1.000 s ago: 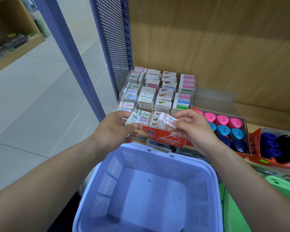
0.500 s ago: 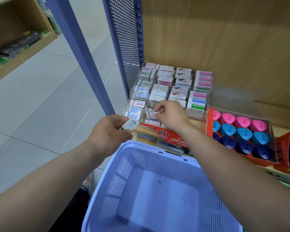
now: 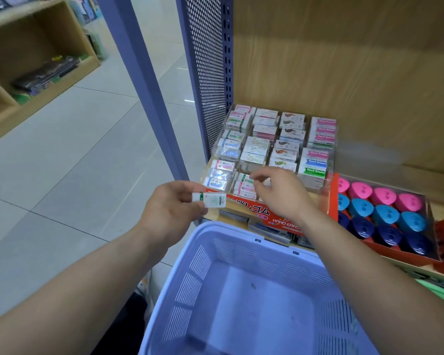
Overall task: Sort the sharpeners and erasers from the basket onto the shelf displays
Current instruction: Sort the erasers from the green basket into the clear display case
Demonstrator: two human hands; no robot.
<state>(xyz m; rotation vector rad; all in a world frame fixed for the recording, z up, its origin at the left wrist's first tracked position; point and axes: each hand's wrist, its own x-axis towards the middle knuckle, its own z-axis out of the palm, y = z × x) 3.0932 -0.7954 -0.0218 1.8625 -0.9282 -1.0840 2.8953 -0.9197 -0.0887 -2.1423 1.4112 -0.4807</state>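
**Eraser in the left hand, right hand at the display**

- One small white eraser (image 3: pixel 210 200) with a green-printed sleeve: pinched between thumb and fingertips of the left hand (image 3: pixel 168 212). Held level in the air, just above the far left corner of the basket and in front of the shelf edge. It touches no display.
- Right hand (image 3: pixel 280 194): reached forward, back of the hand up, fingers bent down over the front row of the clear display case (image 3: pixel 314 181). The fingertips are partly hidden, so I cannot tell whether they pinch anything.
- The case is stepped in rows and packed with wrapped erasers (image 3: pixel 283 149) in four columns. It sits on a red carton (image 3: pixel 267 213) printed "HARD ERASER".
- Just right of the case, a red tray (image 3: pixel 333 198) of sharpeners (image 3: pixel 385 216), touching side by side: pink row at the back, light blue in the middle, dark blue at the front.
- Lilac slotted basket (image 3: pixel 241 230) sits low between both forearms, against the shelf front.
- Surroundings: purple perforated panel (image 3: pixel 205 73) left of the case, wooden back board (image 3: pixel 344 60) behind, grey tiled floor (image 3: pixel 75 162), another wooden shelf unit (image 3: pixel 36 29) across the aisle.
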